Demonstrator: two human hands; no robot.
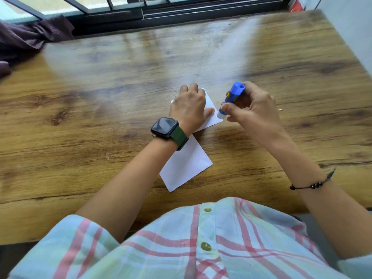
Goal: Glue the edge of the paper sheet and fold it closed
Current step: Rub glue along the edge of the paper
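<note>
A white paper sheet (pixel 186 164) lies folded on the wooden table (pixel 100 121), running from near my chest toward the middle. My left hand (pixel 189 106) presses flat on its far part, fingers spread, hiding much of that end. My right hand (pixel 251 105) grips a blue and white glue stick (pixel 231 99), tilted with its white tip down at the paper's right edge and its blue end up. I cannot tell whether the tip touches the paper.
A dark purple cloth (pixel 30 37) is bunched at the table's far left corner. A black window frame (pixel 181 11) runs along the far edge. A red object (pixel 297 6) shows at the far right corner.
</note>
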